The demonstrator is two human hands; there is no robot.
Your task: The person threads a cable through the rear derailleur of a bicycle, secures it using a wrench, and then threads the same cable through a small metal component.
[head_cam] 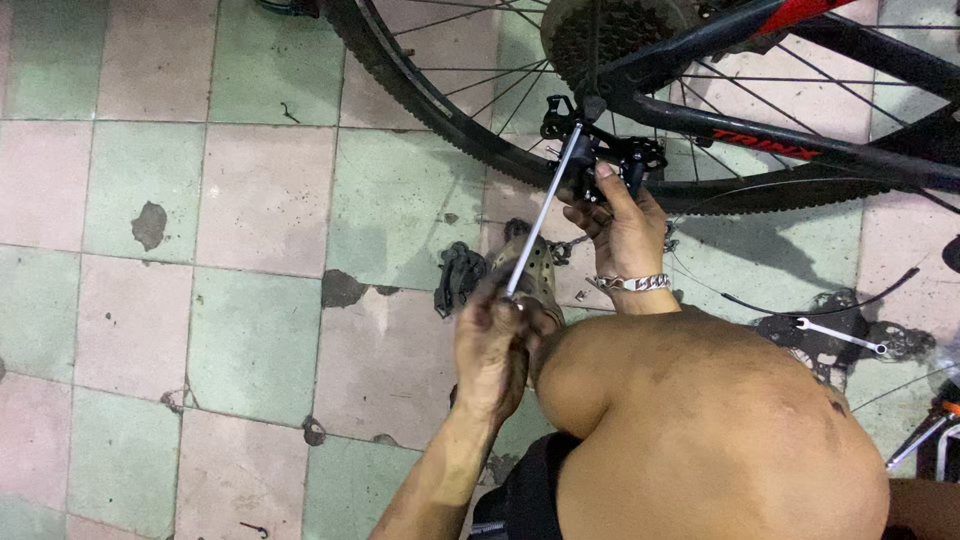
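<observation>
A long silver rod-shaped wrench (pixel 545 210) runs from my left hand (pixel 488 345) up to a black rear derailleur (pixel 603 155) on a bicycle. My left hand is closed around the tool's lower end. My right hand (pixel 620 220), with a silver chain bracelet on the wrist, grips the derailleur from below, thumb against its body. The derailleur hangs under the black frame stay (pixel 760 130), beside the rear wheel's tyre (pixel 430 100) and the sprocket cluster (pixel 615 30). My bare knee (pixel 700 420) fills the lower right.
On the tiled floor lie another black derailleur part (pixel 458 278) beside my sandalled foot (pixel 537 275), a silver spanner (pixel 842 336) on a dark stain, and a thin cable (pixel 820 300). Metal tubes (pixel 925 440) show at the right edge.
</observation>
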